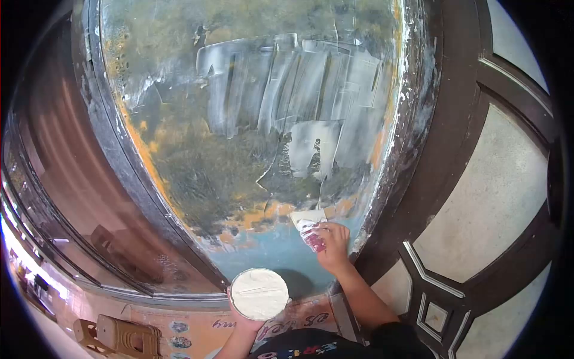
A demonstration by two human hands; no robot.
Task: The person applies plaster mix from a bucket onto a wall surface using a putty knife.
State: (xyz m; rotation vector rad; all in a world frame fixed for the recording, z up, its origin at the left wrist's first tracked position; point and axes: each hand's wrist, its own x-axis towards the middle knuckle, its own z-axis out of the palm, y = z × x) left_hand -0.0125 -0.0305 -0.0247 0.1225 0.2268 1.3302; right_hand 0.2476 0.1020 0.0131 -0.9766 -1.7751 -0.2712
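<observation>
Two grips: right hand [332, 245] clamps a scraper [307, 219] on the patchy wall [227, 161], left hand [247, 326] a putty tub [259, 293]; dark door [457, 119] adjoins.

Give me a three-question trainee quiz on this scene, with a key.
1. True or false: the left hand holds the round tub of white paste.
2. What does the right hand press against the weathered blue, rust-stained panel?
A) a paint roller
B) a flat scraper blade with a red-and-white handle
C) a sponge
3. Fill in: the broad white paste strokes on the panel lie ___ the right hand.

Key: 1 true; 2 B; 3 above.
</observation>
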